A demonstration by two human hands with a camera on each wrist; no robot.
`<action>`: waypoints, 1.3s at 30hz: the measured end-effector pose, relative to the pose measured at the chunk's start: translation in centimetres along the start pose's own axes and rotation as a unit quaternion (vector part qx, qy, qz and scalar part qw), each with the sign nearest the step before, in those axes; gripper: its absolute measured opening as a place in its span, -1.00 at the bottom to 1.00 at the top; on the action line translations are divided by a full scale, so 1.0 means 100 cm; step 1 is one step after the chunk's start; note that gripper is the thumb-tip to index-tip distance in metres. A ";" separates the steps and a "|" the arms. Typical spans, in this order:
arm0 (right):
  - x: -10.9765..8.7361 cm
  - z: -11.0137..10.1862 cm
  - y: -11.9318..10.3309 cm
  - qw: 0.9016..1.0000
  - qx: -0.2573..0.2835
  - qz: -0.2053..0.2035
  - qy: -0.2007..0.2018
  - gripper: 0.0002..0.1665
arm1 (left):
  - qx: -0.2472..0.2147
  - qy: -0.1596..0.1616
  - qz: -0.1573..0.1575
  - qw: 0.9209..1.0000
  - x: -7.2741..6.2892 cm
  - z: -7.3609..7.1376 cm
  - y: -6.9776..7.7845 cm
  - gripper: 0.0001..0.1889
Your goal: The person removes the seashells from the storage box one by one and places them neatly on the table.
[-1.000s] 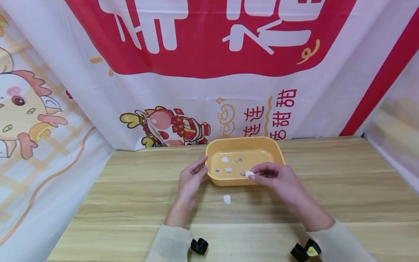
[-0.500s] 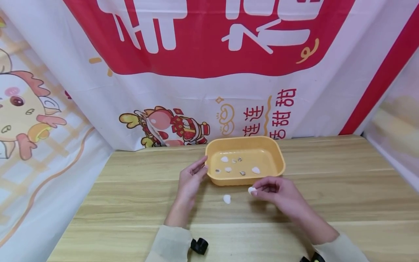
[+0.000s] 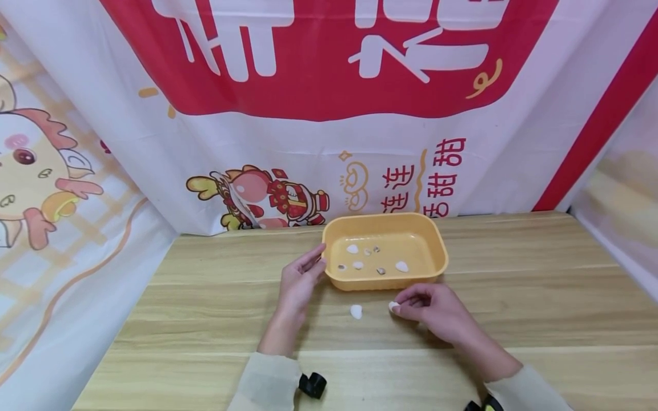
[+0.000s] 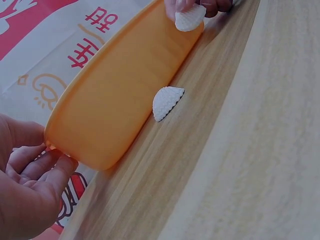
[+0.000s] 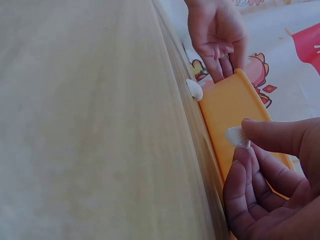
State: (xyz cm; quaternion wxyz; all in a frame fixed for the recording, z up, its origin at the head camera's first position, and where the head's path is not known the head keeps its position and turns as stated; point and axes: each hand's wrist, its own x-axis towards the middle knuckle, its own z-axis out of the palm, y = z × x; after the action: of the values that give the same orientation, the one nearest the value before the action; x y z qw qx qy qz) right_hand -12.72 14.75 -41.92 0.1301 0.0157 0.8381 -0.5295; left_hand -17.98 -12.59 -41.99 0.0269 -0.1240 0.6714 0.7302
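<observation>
A white ribbed seashell (image 3: 393, 306) is pinched between the thumb and fingers of my right hand (image 3: 437, 311), just in front of the yellow plastic basin (image 3: 437, 274). My left hand (image 3: 300, 282) holds the basin's left end, its thumb at the rim and fingertips against the wall in the left wrist view. Another white seashell (image 3: 356, 311) lies on the table before the basin; its ribbed face shows in the left wrist view. Inside the basin are several shells, among them a white shell (image 3: 402, 266) and a small dark shell (image 3: 381, 271).
The wood-grain table (image 3: 216, 319) carries the basin near its back edge. Behind it hangs a white and red printed cloth (image 3: 319, 97), with more cloth at both sides. A black wrist camera (image 3: 312, 385) sits by the left sleeve.
My right hand has come out from over the basin toward me and lower, with the seashell still pinched, uncovering a white shell inside. The left hand and basin have stayed put.
</observation>
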 end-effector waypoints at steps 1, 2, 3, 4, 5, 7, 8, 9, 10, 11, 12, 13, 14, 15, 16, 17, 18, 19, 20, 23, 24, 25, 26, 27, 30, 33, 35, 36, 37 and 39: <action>0.000 0.000 0.000 1.000 -0.001 0.002 -0.001 -0.70 | 0.000 0.000 0.000 1.000 0.000 0.000 0.000 -0.57; 0.001 0.000 0.000 1.000 0.000 0.004 -0.002 -0.70 | 0.000 0.000 0.001 1.000 0.000 0.000 0.000 -0.57; 0.001 0.000 0.000 1.000 0.000 0.006 -0.002 -0.70 | 0.001 0.000 0.000 1.000 0.000 0.000 0.001 -0.57; 0.001 0.000 0.000 1.000 0.001 0.008 -0.003 -0.70 | 0.001 0.000 0.000 1.000 0.000 0.000 0.001 -0.57; 0.002 0.000 0.000 1.000 0.001 0.011 -0.004 -0.71 | 0.001 0.000 0.000 1.000 0.000 0.000 0.000 -0.57; 0.002 0.000 0.000 1.000 -0.001 0.016 -0.005 -0.72 | 0.001 0.000 0.000 1.000 0.000 0.000 0.000 -0.57; 0.002 0.000 0.000 1.000 -0.004 0.017 -0.005 -0.72 | 0.001 0.000 0.000 1.000 0.000 0.000 0.000 -0.57; 0.002 0.001 0.000 1.000 -0.008 0.017 -0.005 -0.73 | 0.001 0.001 0.000 1.000 0.000 0.000 0.000 -0.57; 0.002 0.001 0.000 1.000 -0.012 0.017 -0.004 -0.74 | 0.001 0.001 0.000 1.000 0.000 0.000 0.000 -0.57; 0.002 0.001 0.000 1.000 -0.017 0.015 -0.004 -0.75 | 0.001 0.001 0.000 1.000 0.000 0.000 0.000 -0.57; 0.002 0.001 0.000 1.000 -0.024 0.013 -0.003 -0.76 | 0.002 0.001 0.000 1.000 0.000 0.000 0.000 -0.57; 0.003 0.001 0.000 0.999 -0.030 0.010 -0.002 -0.77 | 0.001 0.001 0.000 1.000 0.000 0.000 0.000 -0.57; 0.003 0.001 0.000 0.999 -0.039 0.004 -0.002 -0.78 | 0.002 0.002 -0.001 1.000 0.000 0.000 0.000 -0.57; 0.003 0.002 0.000 0.999 -0.045 0.000 -0.001 -0.79 | 0.001 0.002 -0.001 1.000 0.000 0.000 0.000 -0.57; 0.003 0.002 0.000 0.999 -0.052 -0.003 0.000 -0.81 | 0.001 0.002 -0.001 1.000 0.000 -0.001 0.000 -0.57; 0.003 0.002 0.000 0.998 -0.059 -0.006 0.002 -0.82 | 0.001 0.002 -0.001 1.000 0.001 -0.001 0.000 -0.57; 0.004 0.002 0.000 0.998 -0.066 -0.007 0.004 -0.83 | 0.000 0.002 -0.002 1.000 0.001 0.000 0.000 -0.57; 0.004 0.003 0.000 0.997 -0.070 -0.008 0.005 -0.84 | -0.001 0.002 -0.003 1.000 0.001 0.000 0.000 -0.57; 0.004 0.003 0.000 0.997 -0.077 -0.013 0.007 -0.84 | -0.001 0.002 -0.003 1.000 0.001 0.000 0.000 -0.57; 0.005 0.002 0.000 0.996 -0.092 -0.017 0.013 -0.85 | -0.002 0.001 -0.003 1.000 0.000 0.000 0.001 -0.57; 0.005 0.002 0.001 0.995 -0.096 -0.018 0.015 -0.85 | -0.002 0.001 -0.004 1.000 0.000 0.000 0.001 -0.57; 0.005 0.002 0.001 0.995 -0.100 -0.020 0.016 -0.85 | -0.002 0.001 -0.005 1.000 0.000 0.000 0.001 -0.57; 0.005 0.002 0.001 0.994 -0.103 -0.021 0.017 -0.85 | -0.002 0.001 -0.005 1.000 0.000 0.000 0.001 -0.57; 0.005 0.001 0.001 0.994 -0.104 -0.019 0.018 -0.86 | -0.002 0.001 -0.006 1.000 0.000 0.000 0.001 -0.57; 0.006 0.001 0.002 0.994 -0.109 -0.014 0.020 -0.88 | -0.005 0.001 -0.008 1.000 0.000 0.000 0.001 -0.57; 0.007 0.001 0.002 0.993 -0.117 -0.015 0.021 -0.88 | -0.007 0.002 -0.009 1.000 0.000 0.001 0.001 -0.57; 0.007 0.000 0.002 0.992 -0.124 -0.015 0.022 -0.87 | -0.006 0.002 -0.009 1.000 0.000 0.001 0.001 -0.57; 0.007 0.000 0.001 0.991 -0.128 -0.015 0.022 -0.87 | -0.006 0.003 -0.009 1.000 0.000 0.001 0.001 -0.57; 0.007 0.000 0.001 0.991 -0.129 -0.014 0.023 -0.86 | -0.005 0.003 -0.009 1.000 0.000 0.001 0.001 -0.57; 0.007 0.000 0.001 0.992 -0.127 -0.012 0.024 -0.86 | -0.004 0.003 -0.007 1.000 0.001 0.001 0.001 -0.57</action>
State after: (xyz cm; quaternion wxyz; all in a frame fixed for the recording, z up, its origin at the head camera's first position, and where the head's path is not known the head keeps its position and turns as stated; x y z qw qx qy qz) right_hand -13.37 14.75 -42.21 0.1049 0.0018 0.9014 -0.4200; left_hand -18.05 -12.53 -41.94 0.0297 -0.1314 0.6677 0.7321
